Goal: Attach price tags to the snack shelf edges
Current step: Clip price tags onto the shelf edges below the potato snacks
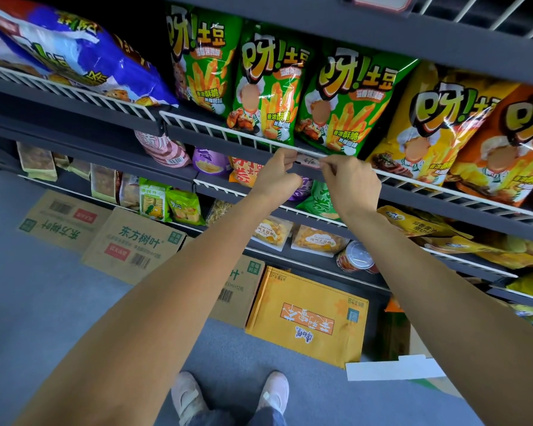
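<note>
Shelf: dark grey metal snack shelf [290, 150] with white wire front rail, holding three green chip bags [265, 84], one yellow, one orange.
Floor: four cardboard boxes [130, 241].
Hands: left hand [276, 173] and right hand [350, 181], each grip pinching one end of the tag.
Tag: one small pale paper price tag [307, 161] against the shelf edge, between both hands.

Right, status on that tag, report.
Left hand and right hand both pinching price tag against shelf edge. Nothing in the way.
</note>
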Available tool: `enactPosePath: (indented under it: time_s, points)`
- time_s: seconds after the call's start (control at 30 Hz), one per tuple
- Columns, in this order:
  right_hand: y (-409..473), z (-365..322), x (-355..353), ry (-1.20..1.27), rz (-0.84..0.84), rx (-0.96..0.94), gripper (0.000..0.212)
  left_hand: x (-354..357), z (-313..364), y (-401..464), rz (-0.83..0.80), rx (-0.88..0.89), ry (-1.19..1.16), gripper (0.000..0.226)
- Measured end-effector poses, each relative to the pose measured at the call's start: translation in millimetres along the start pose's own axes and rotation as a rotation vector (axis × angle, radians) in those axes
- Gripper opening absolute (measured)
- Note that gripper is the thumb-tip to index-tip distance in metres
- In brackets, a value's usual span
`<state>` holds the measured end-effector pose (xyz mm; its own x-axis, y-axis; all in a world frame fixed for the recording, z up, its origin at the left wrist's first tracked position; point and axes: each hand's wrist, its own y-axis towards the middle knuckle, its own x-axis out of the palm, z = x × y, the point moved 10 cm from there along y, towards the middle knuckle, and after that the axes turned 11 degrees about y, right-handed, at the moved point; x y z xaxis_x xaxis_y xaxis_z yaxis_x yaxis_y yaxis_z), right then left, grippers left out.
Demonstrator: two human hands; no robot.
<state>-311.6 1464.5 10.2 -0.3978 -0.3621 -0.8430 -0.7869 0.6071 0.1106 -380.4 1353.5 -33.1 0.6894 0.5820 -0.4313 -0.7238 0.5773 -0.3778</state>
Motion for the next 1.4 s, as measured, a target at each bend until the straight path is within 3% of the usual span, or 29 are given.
enactPosePath:
  time_s: [0.1, 0.5, 0.67, 0.87, 1.13, 1.27, 1.4]
  points:
    - [-2.8, -7.0, -2.0, -0.132, 0.048, -0.089, 0.023, 0.2, 0.9, 0.2, -0.003, 0.004, 0.020, 0.059]
    - [4.3, -17.3, 4.5, -0.305, 0.043, -0.152, 0.011, -1.0, 3.1, -2.1, 0.044, 0.027, 0.060, 0.058]
    - [10.2, -21.3, 6.5, -0.236, 0.080, -0.168, 0.013, -0.9, 3.7, -1.4, 0.036, 0.024, 0.072, 0.059]
    - [18.7, 10.8, -7.9, 0.054, 0.093, 0.072, 0.012, -2.2, 3.6, 0.7, 0.028, 0.040, 0.094, 0.057]
    - [15.7, 1.4, -3.0, 0.013, 0.041, -0.052, 0.017, -6.2, 2.9, -4.6, 0.110, 0.155, 0.284, 0.053]
    - [2.7, -0.7, -9.2, 0.034, 0.108, -0.086, 0.020, -7.6, 4.5, -7.5, 0.130, 0.172, 0.320, 0.055]
    - [-14.9, 18.7, -12.4, 0.183, 0.169, 0.087, 0.015, -7.5, 3.7, -7.6, 0.125, 0.173, 0.292, 0.055]
